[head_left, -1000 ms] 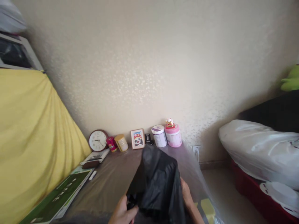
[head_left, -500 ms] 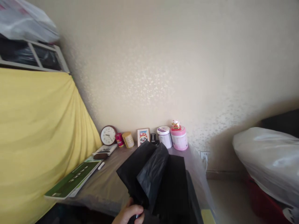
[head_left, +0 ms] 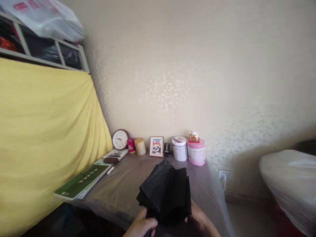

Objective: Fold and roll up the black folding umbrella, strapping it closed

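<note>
A black folding umbrella (head_left: 166, 194), its cloth in loose folds, is held up in front of me at the table's near side. My left hand (head_left: 143, 223) is closed around its dark handle at the bottom, thumb lying on top. At the lower right, my right hand (head_left: 201, 219) is against the umbrella's right side, closed on the black folds. Most of its fingers are hidden behind the cloth.
A plastic-covered table (head_left: 118, 184) stands against the wall. Along its back are a round clock (head_left: 120, 139), tins, a picture frame (head_left: 156, 146), and two tubs, the pink tub (head_left: 197, 154) topped by a cat figurine (head_left: 194, 135). Green book (head_left: 84, 181) lies left, beside a yellow curtain (head_left: 49, 131).
My right hand has come into view at the umbrella's right side. The umbrella's spread folds are gathered into a narrower bundle. My view has shifted slightly left.
</note>
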Demonstrator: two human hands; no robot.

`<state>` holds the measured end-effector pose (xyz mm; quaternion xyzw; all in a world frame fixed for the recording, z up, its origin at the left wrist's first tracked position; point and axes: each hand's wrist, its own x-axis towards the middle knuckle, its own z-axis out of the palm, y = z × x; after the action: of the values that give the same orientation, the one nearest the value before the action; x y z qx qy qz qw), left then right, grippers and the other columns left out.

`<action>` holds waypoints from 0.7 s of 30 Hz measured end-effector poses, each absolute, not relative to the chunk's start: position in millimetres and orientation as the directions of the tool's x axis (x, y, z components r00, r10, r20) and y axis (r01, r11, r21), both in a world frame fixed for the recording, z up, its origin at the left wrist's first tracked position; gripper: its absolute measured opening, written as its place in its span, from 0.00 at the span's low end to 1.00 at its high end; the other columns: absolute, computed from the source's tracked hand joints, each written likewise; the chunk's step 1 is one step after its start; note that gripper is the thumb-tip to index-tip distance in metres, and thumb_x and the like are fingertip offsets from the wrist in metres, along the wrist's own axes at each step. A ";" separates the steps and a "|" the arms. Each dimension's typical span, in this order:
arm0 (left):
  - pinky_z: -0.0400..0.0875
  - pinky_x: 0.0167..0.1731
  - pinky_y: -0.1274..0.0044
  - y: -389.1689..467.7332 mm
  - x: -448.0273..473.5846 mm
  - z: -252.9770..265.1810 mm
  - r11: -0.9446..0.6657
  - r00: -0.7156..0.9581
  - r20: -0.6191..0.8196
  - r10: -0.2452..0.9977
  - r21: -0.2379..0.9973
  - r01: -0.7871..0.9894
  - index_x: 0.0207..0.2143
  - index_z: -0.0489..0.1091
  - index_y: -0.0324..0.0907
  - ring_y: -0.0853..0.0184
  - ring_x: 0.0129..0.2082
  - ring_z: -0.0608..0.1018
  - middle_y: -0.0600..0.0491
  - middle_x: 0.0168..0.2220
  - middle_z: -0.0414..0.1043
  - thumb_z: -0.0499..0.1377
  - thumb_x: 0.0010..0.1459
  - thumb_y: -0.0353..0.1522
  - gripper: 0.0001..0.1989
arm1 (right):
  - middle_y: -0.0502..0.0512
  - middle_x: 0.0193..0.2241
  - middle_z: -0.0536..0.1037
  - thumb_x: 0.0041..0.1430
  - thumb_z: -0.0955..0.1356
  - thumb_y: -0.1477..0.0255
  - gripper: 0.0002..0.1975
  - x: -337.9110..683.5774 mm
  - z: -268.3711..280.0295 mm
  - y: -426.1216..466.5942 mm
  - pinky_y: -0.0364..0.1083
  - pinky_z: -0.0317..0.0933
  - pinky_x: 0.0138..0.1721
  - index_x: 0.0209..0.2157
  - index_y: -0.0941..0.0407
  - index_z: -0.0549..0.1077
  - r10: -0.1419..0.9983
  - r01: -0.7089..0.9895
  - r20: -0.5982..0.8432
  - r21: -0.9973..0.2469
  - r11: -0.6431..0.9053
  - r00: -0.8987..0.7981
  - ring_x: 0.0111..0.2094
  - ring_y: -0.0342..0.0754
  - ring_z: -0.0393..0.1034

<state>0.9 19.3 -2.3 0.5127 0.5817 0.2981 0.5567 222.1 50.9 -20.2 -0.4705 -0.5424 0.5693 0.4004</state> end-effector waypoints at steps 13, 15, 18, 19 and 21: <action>0.62 0.48 0.77 44.4 16.8 -15.1 -0.039 0.160 -0.112 0.981 0.693 0.720 0.55 0.55 0.41 0.63 0.48 0.71 0.45 0.57 0.57 0.53 0.41 0.18 0.35 | 0.44 0.11 0.66 0.47 0.62 0.58 0.14 278.3 -21.3 33.1 0.37 0.50 0.16 0.22 0.55 0.62 0.932 0.362 -0.271 -0.916 -0.174 -0.240 0.12 0.36 0.56; 0.61 0.49 0.74 44.2 17.7 -14.5 -0.061 0.166 -0.105 0.981 0.642 0.764 0.57 0.53 0.39 0.60 0.48 0.71 0.42 0.59 0.53 0.52 0.40 0.17 0.38 | 0.46 0.12 0.67 0.47 0.62 0.55 0.17 287.1 -27.3 24.5 0.38 0.52 0.16 0.21 0.55 0.62 0.931 0.412 -0.313 -0.886 -0.214 -0.188 0.13 0.38 0.59; 0.65 0.46 0.72 42.0 17.7 -8.4 -0.132 0.220 -0.114 0.969 0.515 0.847 0.58 0.50 0.38 0.60 0.44 0.74 0.40 0.58 0.54 0.50 0.42 0.17 0.37 | 0.52 0.17 0.73 0.48 0.61 0.52 0.19 297.8 -27.8 17.6 0.41 0.59 0.20 0.20 0.54 0.66 0.974 0.520 -0.223 -0.838 -0.166 -0.049 0.19 0.45 0.68; 0.66 0.45 0.73 41.5 16.2 -6.0 -0.172 0.252 -0.112 0.961 0.469 0.866 0.59 0.49 0.38 0.61 0.43 0.74 0.39 0.58 0.54 0.50 0.43 0.17 0.37 | 0.54 0.20 0.75 0.48 0.62 0.52 0.19 299.6 -24.0 17.5 0.43 0.63 0.24 0.21 0.54 0.69 0.992 0.562 -0.127 -0.819 -0.115 0.018 0.23 0.47 0.71; 0.67 0.43 0.74 41.8 10.4 -3.2 -0.242 0.315 -0.100 0.944 0.436 0.867 0.60 0.47 0.38 0.61 0.43 0.75 0.39 0.58 0.54 0.52 0.43 0.19 0.39 | 0.56 0.27 0.78 0.48 0.63 0.53 0.18 298.5 -10.7 20.2 0.45 0.66 0.32 0.26 0.53 0.73 0.984 0.640 0.111 -0.768 -0.007 0.143 0.31 0.51 0.73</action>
<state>10.4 41.8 -3.2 0.7828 0.5782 0.0916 0.2109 298.5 20.2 -10.7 -0.6671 -0.6084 0.2415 0.3557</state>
